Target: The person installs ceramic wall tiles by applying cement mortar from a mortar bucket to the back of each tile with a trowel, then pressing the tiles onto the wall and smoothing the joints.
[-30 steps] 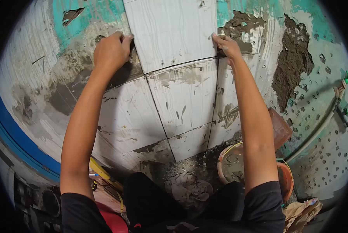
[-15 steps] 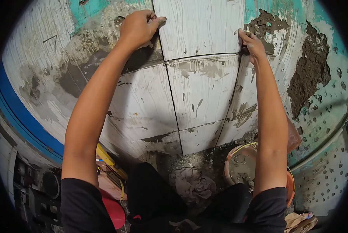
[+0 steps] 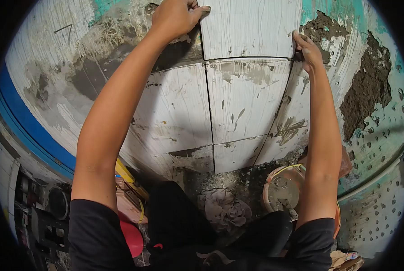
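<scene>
A white wall tile (image 3: 251, 29) with fine wavy lines stands against the wall, its upper part cut off by the top of the view. My left hand (image 3: 175, 19) grips its left edge, thumb and fingers closed together there. On the right edge, lower down, my right hand (image 3: 309, 52) pinches the tile between thumb and fingers. A thin dark gap runs between this tile and the mortar-smeared lower tile (image 3: 247, 99) directly beneath. Another fixed tile (image 3: 175, 108) lies to the left of that one, below my left forearm.
Brown mortar (image 3: 369, 86) clings to the wall at right. On the floor are a bucket (image 3: 268, 192) of grey mix, a crumpled cloth (image 3: 222, 210) and a red object (image 3: 132, 237). A yellow tool (image 3: 132, 180) leans by my left arm. A nail (image 3: 63, 29) juts from the wall.
The whole view has shifted, so wall, tiles and hands appear further right and slightly higher. Both hands keep their hold on the tile, which shows no clear movement against the tiles below.
</scene>
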The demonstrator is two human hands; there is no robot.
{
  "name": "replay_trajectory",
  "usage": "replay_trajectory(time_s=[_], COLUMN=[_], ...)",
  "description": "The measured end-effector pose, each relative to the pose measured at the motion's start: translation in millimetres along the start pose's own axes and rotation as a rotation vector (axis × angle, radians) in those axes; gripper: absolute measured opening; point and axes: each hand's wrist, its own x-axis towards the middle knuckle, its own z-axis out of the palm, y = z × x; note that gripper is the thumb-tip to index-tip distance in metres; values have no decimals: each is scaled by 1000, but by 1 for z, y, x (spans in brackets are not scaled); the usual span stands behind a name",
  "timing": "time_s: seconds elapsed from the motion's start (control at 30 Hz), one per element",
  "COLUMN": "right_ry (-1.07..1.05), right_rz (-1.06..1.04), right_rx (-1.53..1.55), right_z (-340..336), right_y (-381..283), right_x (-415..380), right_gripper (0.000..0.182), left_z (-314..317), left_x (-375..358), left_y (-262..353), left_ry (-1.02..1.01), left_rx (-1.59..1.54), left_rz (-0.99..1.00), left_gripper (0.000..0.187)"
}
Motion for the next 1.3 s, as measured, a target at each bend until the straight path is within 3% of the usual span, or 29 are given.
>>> replay_trajectory(time_s=[0.13,0.23,0.5,0.6,0.63,0.67,0.77,0.83,0.9,0.97,1.03,1.13,1.3], right_ry=[-3,75,72,-22,-69,-29,63,30,-2,-16,-12,-24,-5], right_rz=[7,10,24,25,-8,-16,11,29,58,80,57,72,-42], right_rx=[1,109,118,134,160,172,107,150,166,150,114,62,-11], right_z=[-3,4,1,-1,-1,1,6,4,3,1,1,-2,-5], right_y=[4,2,2,-3,-13,-13,-20,-19,-19,-24,-25,-24,-39], right_x=[7,5,6,-12,-14,-12,-23,-22,-21,-26,-28,-24,-27], right_gripper=[70,34,29,29,29,34,37,37,37,39,42,49,50], left_z=[-1,-1,-4,18,11,16,-12,-38,-62,-73,-101,-98,-84], left_x=[4,4,4,8,4,3,-10,-5,24,75,88,119,131], left_y=[0,0,4,-25,-17,-22,-2,9,10,0,41,47,33], left_ry=[-48,-47,-98,76,10,130,26,131,399,651,308,197,237], left_rx=[20,29,27,20,-37,3,59,76,16,151,-32,-58,-129], left_rz=[-21,-32,-83,140,51,127,3,-14,77,252,-43,-140,25], left_gripper=[38,39,40,42,42,41,42,43,43,41,48,64,73])
